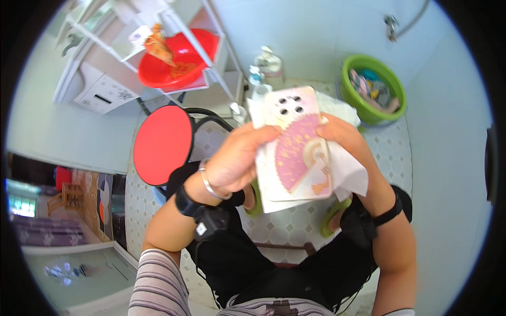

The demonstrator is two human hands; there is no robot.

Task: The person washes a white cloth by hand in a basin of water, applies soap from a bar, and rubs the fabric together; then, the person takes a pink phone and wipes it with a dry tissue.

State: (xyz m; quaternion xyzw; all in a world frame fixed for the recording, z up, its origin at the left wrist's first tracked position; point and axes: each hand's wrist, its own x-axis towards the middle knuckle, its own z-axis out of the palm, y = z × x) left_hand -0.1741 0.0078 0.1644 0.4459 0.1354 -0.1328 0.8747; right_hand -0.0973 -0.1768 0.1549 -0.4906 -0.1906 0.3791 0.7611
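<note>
A pale pink phone case (pixel 290 136) is held up in front of me, its decorated back toward the camera. It shows a purple folding-fan pattern with gold marks and several dark round camera openings near the top. I cannot tell whether a phone is inside. My left hand (pixel 241 158) grips its left edge, thumb on the back. At the right edge my right hand (pixel 346 136) holds it, thumb near the fan. White tissue paper (pixel 352 168) lies under the case and sticks out on both sides, pinched along with it. Most fingers are hidden beneath.
A red round stool (pixel 163 145) stands to the left, near a white rack (pixel 189 37) bearing a red basin (pixel 178 77). Pump bottles (pixel 269 65) stand by the wall. At the right is a green bucket (pixel 348 85) of cloths. A wall tap (pixel 390 27) is above.
</note>
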